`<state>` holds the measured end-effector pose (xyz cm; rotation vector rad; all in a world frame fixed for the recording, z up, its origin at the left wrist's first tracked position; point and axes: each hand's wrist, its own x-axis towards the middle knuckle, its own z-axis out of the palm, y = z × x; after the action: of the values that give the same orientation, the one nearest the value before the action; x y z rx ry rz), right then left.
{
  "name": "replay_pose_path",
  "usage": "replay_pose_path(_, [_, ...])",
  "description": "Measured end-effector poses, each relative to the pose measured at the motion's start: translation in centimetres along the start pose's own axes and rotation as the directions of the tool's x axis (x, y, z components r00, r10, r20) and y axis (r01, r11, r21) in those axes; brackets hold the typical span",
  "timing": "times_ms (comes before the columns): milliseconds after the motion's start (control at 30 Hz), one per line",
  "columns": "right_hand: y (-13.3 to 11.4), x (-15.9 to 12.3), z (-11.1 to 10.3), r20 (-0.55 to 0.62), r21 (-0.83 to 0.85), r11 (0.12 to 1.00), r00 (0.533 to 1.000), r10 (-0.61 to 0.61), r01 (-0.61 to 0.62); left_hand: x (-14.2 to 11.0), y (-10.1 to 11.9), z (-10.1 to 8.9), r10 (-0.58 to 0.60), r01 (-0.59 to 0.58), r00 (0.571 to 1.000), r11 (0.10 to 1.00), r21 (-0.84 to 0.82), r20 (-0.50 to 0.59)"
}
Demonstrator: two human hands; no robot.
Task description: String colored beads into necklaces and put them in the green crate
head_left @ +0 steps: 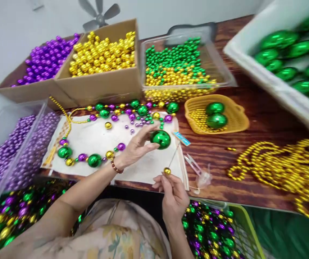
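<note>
Over the right part of the white cloth (pixel 143 172), my left hand (pixel 136 147) grips a large shiny green bead (pixel 160 139) between thumb and fingers. Lower and closer to my body, my right hand (pixel 173 194) pinches below a small gold bead (pixel 167 171). A thin needle (pixel 174 156) rises from that bead towards a blue-and-white label (pixel 181 138). A partly strung necklace of green, purple and gold beads (pixel 94 160) curves around the cloth, with several loose small purple beads (pixel 132 126) near its upper strand.
Boxes of purple beads (pixel 48 59) and gold beads (pixel 103 54) stand behind, beside a clear tub (pixel 224 77). A yellow basket (pixel 240 120), thread snips (pixel 193 165) and gold bead strands (pixel 273 165) lie to the right. A white foam box (pixel 275 86) juts in at upper right.
</note>
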<state>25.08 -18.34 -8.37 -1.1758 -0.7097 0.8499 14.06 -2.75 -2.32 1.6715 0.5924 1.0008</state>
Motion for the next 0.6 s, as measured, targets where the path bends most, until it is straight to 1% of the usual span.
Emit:
replay_pose_path(100, [-0.4,-0.6,1.1,-0.059,0.002,1.000,0.998,0.023,-0.023,-2.1,0.2,-0.3,-0.045,0.049,0.998,0.996,0.076,-0.048])
replay_pose_path(167, [-0.5,-0.8,1.6,-0.082,-0.004,0.999,0.996,0.042,-0.043,-3.1,0.2,-0.4,-0.079,0.086,0.992,0.994,0.070,-0.100])
replay_pose_path(300, [-0.5,-0.9,1.8,-0.054,-0.010,0.996,0.995,0.083,-0.083,-4.4,0.2,-0.7,-0.102,0.110,0.976,0.993,0.035,-0.195])
replay_pose_path(500, [-0.6,-0.7,1.9,-0.056,-0.031,0.997,0.996,0.076,-0.077,-4.8,0.9,-1.2,-0.118,0.116,0.971,0.993,-0.020,-0.208])
replay_pose_path(567, [-0.6,-0.8,1.7,-0.014,-0.056,0.995,0.997,0.081,-0.081,-4.6,1.1,-1.3,-0.158,0.141,0.958,0.986,-0.086,-0.240])
replay_pose_path(600, [-0.6,-0.9,1.6,0.013,-0.067,0.995,0.997,0.081,-0.080,-4.5,1.2,-1.4,-0.190,0.157,0.948,0.977,-0.145,-0.256])
